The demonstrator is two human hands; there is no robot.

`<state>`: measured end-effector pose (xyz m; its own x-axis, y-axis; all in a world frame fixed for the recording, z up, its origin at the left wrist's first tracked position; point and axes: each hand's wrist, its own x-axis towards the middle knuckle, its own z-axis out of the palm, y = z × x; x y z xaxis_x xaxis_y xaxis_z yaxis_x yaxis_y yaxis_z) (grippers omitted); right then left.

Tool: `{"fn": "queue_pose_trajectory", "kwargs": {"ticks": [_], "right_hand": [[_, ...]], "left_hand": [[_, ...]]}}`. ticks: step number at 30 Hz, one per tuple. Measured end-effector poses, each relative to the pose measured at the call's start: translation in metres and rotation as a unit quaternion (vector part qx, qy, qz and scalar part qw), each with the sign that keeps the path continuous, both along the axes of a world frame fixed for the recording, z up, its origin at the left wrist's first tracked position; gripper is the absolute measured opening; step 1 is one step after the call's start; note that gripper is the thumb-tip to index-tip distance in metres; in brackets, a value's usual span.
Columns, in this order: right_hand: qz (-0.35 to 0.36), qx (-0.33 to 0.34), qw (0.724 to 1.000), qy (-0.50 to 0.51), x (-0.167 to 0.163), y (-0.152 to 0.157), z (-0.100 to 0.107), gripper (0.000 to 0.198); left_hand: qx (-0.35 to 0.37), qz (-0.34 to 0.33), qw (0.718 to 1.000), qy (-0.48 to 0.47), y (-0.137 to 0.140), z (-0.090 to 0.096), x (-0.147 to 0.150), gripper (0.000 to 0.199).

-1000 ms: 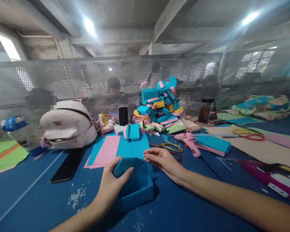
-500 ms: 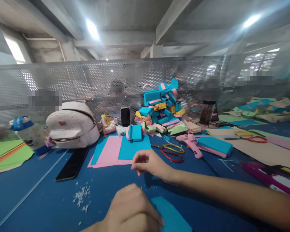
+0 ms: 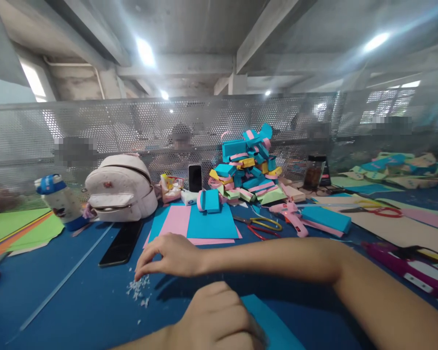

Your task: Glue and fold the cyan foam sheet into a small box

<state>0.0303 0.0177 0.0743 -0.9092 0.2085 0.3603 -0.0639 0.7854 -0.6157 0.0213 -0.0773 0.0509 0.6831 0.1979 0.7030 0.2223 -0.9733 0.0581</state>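
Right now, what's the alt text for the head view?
A person's right hand has its fingertips at a scatter of white bits on a blue table; the left hand, nearer the camera, partly covers a blue piece. Beyond them are a white backpack, a pile of colored pieces and a pink glue gun.

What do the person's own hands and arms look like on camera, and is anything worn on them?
The bare left hand and bare right hand are ungloved. No sleeve shows on the left forearm or right arm. No watch, bracelet or ring is visible; the left fingertips are hidden.
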Motion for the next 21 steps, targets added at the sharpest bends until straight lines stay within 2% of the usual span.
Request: {"fn": "queue_pose_trajectory", "kwargs": {"ticks": [3,6,9,11,14,17,19,21], "right_hand": [[-0.02,0.015,1.0,-0.003,0.001,-0.004,0.005,0.024],[-0.027,0.018,0.999,0.013,0.009,-0.005,0.006,0.014],[-0.031,-0.002,0.999,0.021,0.021,-0.001,0.008,0.014],[-0.052,-0.028,0.998,0.009,0.031,0.005,0.011,0.022],[-0.074,-0.085,0.993,0.021,0.05,0.017,0.024,0.033],[-0.046,-0.163,0.982,0.078,0.075,0.029,0.045,0.035],[-0.045,-0.167,0.98,0.101,0.094,0.035,0.06,0.03],[-0.047,-0.133,0.984,0.107,0.112,0.037,0.071,0.03]], "left_hand": [[-0.033,-0.004,0.999,-0.014,0.0,-0.001,-0.002,0.029],[-0.107,0.001,0.993,-0.052,-0.003,-0.001,-0.003,0.025],[-0.164,0.004,0.98,-0.114,-0.005,0.001,-0.001,0.019],[-0.187,0.011,0.972,-0.143,-0.005,0.004,-0.001,0.013],[-0.234,0.063,0.955,-0.17,0.0,0.009,-0.003,0.011],[-0.272,0.141,0.931,-0.199,0.011,0.013,-0.01,0.012],[-0.285,0.187,0.915,-0.215,0.02,0.012,-0.015,0.014],[-0.296,0.216,0.904,-0.219,0.03,0.009,-0.02,0.018]]}}
